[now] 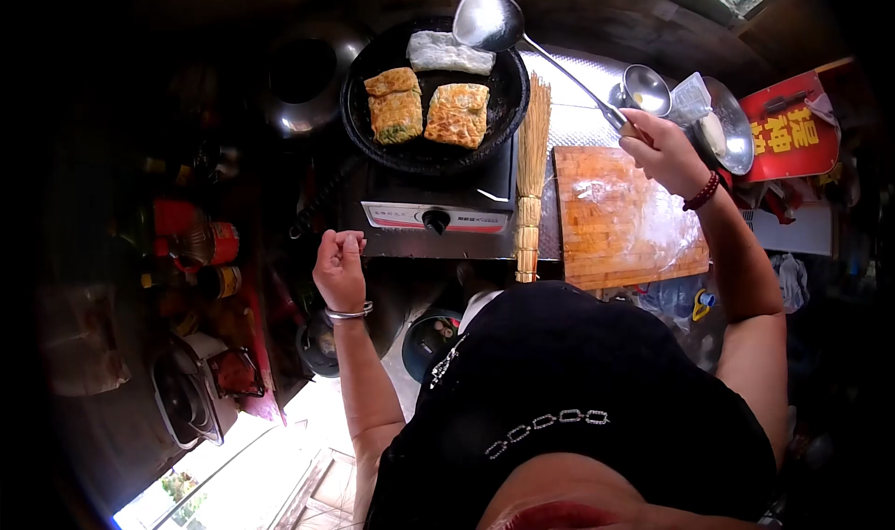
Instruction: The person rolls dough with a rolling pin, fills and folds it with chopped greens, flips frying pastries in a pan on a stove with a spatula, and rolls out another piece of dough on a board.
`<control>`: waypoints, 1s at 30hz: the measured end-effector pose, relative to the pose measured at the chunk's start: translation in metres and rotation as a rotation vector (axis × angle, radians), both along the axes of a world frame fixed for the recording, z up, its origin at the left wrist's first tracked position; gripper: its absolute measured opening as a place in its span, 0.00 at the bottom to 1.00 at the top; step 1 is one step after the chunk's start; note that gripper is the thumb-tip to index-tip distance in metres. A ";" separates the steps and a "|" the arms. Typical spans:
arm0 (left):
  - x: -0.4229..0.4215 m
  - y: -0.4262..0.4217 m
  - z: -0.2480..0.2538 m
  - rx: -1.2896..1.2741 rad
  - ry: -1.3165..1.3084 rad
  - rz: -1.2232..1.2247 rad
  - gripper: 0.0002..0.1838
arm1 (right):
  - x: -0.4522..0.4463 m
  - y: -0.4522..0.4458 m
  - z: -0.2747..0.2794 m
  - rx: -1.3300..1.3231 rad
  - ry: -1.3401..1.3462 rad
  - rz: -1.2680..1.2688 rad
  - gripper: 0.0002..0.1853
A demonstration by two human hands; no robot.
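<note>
My right hand (660,150) is wrapped round the handle of a metal ladle (489,17). The ladle's bowl is over the far right rim of a black frying pan (359,143). In the pan lie a browned, folded flatbread (395,110) with green filling showing, a second browned flatbread (457,116) and a pale, whitish one (451,53) at the back. The pan sits on a gas stove (433,218) with a black knob. My left hand (340,267) is closed in a loose fist at the stove's front left corner, with nothing visible in it.
Right of the stove lie a straw brush (533,176) and a floury wooden board (615,218). Behind the board are a small metal bowl (645,90) and a larger metal basin (736,124). A red sign (792,138) stands far right. Below is a dark bucket (431,344).
</note>
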State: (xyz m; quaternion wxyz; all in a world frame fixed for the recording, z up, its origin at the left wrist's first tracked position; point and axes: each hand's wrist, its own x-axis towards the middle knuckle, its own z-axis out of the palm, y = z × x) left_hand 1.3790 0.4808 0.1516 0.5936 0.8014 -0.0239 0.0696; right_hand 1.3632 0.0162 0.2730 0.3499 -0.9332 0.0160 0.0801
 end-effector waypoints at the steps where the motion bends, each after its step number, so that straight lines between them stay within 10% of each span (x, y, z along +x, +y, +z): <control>1: 0.004 -0.001 0.000 0.000 -0.015 -0.005 0.05 | -0.001 0.009 0.013 0.118 0.112 -0.085 0.16; 13: 0.027 0.001 -0.006 0.037 -0.079 -0.104 0.06 | 0.020 0.036 0.075 0.661 0.494 -0.214 0.13; 30: 0.012 -0.001 -0.027 -0.058 0.004 -0.095 0.05 | 0.093 0.048 0.078 0.218 0.586 -0.299 0.11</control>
